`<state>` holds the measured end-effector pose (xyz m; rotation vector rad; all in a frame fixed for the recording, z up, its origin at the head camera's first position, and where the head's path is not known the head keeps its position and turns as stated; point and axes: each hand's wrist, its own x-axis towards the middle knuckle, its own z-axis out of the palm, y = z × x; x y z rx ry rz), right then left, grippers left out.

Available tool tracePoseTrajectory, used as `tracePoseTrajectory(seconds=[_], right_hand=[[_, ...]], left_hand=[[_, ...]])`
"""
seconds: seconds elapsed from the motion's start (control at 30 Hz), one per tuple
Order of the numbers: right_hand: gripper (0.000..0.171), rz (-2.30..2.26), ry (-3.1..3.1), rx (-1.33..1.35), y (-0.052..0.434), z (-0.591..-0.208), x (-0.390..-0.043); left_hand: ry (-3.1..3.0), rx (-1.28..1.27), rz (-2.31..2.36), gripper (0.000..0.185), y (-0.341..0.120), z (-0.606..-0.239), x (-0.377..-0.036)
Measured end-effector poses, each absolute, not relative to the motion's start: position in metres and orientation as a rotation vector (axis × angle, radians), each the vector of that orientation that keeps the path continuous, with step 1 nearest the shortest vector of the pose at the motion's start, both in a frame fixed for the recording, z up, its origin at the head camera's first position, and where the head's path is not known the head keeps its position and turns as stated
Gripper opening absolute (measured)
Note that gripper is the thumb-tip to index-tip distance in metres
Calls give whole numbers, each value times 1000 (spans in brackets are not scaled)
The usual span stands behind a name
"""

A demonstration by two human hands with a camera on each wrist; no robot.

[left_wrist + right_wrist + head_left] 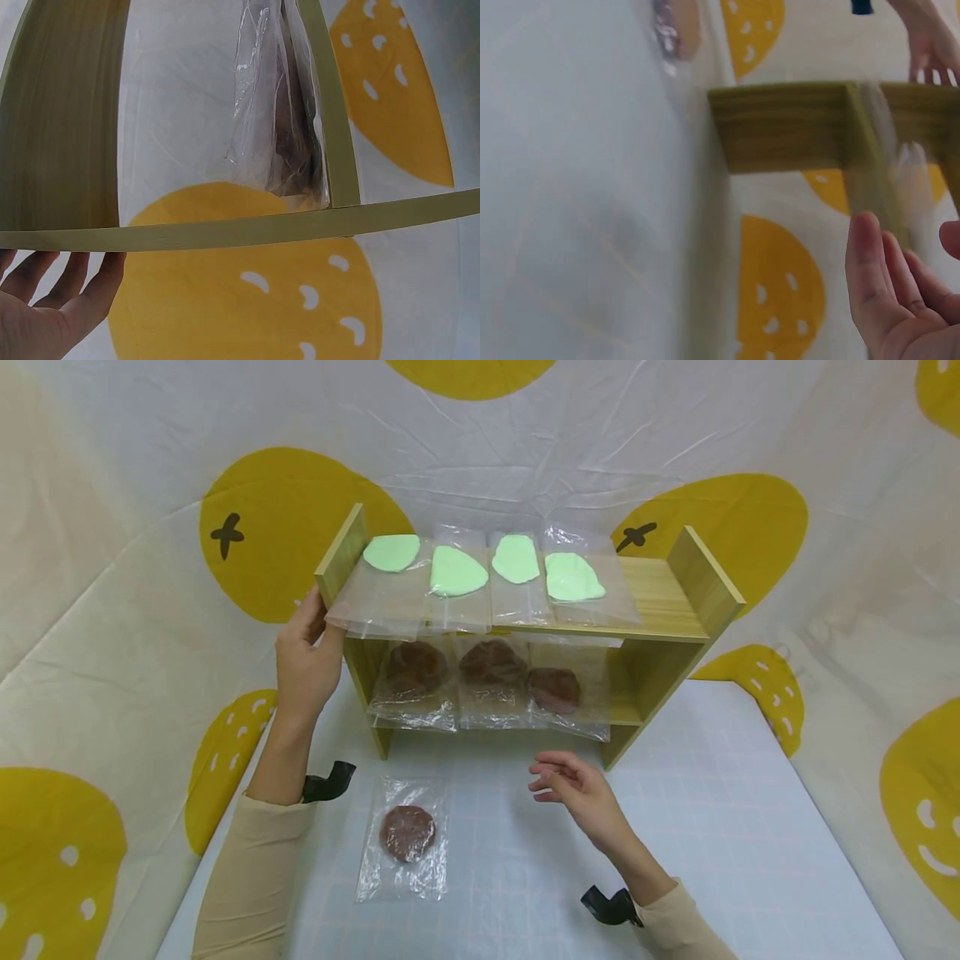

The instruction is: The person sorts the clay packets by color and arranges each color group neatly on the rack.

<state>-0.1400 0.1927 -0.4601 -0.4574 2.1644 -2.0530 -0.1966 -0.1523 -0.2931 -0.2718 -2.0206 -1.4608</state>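
Note:
A small two-tier wooden shelf (667, 589) stands in the middle of the head view. My left hand (309, 664) is at its left side panel; in the left wrist view the fingers (94, 292) lie extended against the panel's outer face. Clear bags with flat pale green pieces (457, 572) lie in a row on the top tier. Several bags with dark brown patties (491, 664) are on the lower tier. My right hand (573, 793) hovers in front of the shelf's right part, fingers loosely bent and holding nothing. One bagged brown patty (407, 833) lies flat on the table.
The shelf stands on a table with a pale checked cloth (495, 893). Behind and around it hangs a white curtain (480, 452) with large yellow printed shapes. The bags on both tiers overhang the front edges. On the right, the top tier ends in an upright panel (705, 572).

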Motion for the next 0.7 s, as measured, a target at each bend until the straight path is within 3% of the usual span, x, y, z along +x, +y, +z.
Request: tracePoseTrajectory(seconds=[0.4, 0.7], right_hand=[[46, -1983, 1778, -233, 149, -504, -162], [43, -1888, 1565, -147, 120, -528, -163]], left_hand=[[-2013, -279, -1459, 43, -153, -294, -198], [-2008, -290, -1466, 44, -153, -293, -198]])
